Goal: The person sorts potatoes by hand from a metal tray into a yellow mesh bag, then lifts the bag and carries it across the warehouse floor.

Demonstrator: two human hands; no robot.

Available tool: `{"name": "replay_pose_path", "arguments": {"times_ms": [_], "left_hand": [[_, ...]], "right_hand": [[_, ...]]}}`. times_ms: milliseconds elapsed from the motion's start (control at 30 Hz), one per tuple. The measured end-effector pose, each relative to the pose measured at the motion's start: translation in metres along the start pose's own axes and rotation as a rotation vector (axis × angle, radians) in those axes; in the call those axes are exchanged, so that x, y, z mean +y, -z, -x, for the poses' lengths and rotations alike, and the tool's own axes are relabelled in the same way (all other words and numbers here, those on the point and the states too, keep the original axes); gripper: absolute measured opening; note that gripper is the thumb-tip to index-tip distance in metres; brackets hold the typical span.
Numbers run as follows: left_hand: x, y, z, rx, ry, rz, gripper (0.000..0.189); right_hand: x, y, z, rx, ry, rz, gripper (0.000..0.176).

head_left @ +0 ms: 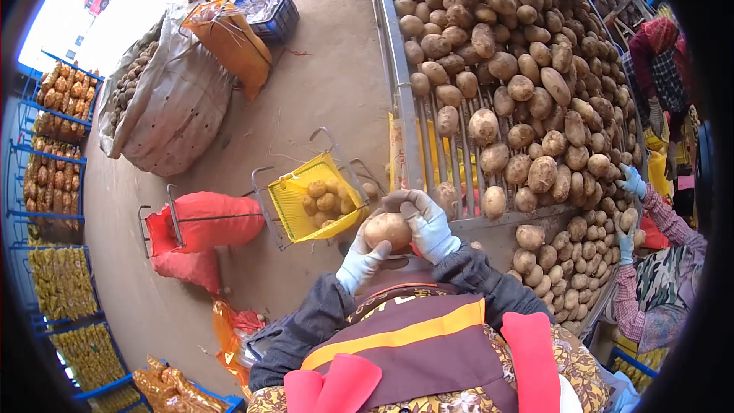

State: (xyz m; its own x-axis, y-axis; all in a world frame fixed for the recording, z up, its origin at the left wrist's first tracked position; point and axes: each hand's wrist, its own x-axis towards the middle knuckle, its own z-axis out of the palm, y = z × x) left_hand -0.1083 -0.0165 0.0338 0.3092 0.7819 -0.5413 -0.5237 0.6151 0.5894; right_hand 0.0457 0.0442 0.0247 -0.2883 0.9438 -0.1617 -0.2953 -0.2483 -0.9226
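My left hand (361,261), in a pale glove with dark grey fingertips, is closed on the lower left side of a large potato (388,232). Gloved the same way, my right hand (430,228) curls over the potato's top and right side, so both hands hold it in front of my chest. Just right of them is the lower edge of a metal sorting table (470,223), whose bars bear a big heap of potatoes (543,172). Below to the left, a yellow mesh bag (284,210) hangs open on a wire frame with several potatoes inside.
A red sack (218,218) on a wire stand lies left of the yellow bag. Farther back are a large white sack of potatoes (172,107), an orange bag (229,38) and a blue crate (284,19). Blue racks of filled bags line the left. Co-workers' gloved hands (631,182) reach in at right.
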Motion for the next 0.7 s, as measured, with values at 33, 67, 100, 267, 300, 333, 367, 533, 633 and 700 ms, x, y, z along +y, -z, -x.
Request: {"name": "replay_pose_path", "arguments": {"times_ms": [33,67,100,267,300,333,367,533,633,700], "left_hand": [[0.004,0.01,0.003,0.009,-0.016,0.009,0.103],[0.01,0.024,0.006,-0.031,-0.052,0.022,0.102],[0.015,0.037,0.01,-0.072,-0.085,0.036,0.102],[0.026,0.083,0.027,-0.064,-0.146,0.14,0.087],[0.024,0.093,0.026,0.028,-0.158,0.067,0.082],[0.024,0.103,0.026,0.119,-0.168,-0.006,0.077],[0.025,0.113,0.027,0.124,-0.179,0.007,0.077],[0.047,0.142,0.043,0.245,-0.21,-0.297,0.064],[0.041,0.167,0.037,0.208,-0.176,-0.253,0.064],[0.036,0.176,0.037,0.175,-0.184,-0.274,0.068]], "right_hand": [[0.001,-0.009,-0.006,-0.02,-0.002,0.004,0.025],[0.0,-0.019,-0.011,-0.035,-0.053,-0.148,0.028],[0.0,-0.03,-0.014,-0.047,-0.109,-0.298,0.03],[0.007,-0.081,-0.028,-0.057,-0.191,-0.144,0.042],[0.015,-0.089,-0.031,-0.07,-0.201,-0.133,0.042],[0.027,-0.096,-0.036,-0.144,-0.203,-0.05,0.045],[0.034,-0.104,-0.04,-0.217,-0.201,0.033,0.047],[0.056,-0.139,-0.051,-0.295,-0.337,0.17,0.05],[0.068,-0.152,-0.057,-0.28,-0.433,0.173,0.05],[0.072,-0.157,-0.06,-0.256,-0.463,0.202,0.049]]}}
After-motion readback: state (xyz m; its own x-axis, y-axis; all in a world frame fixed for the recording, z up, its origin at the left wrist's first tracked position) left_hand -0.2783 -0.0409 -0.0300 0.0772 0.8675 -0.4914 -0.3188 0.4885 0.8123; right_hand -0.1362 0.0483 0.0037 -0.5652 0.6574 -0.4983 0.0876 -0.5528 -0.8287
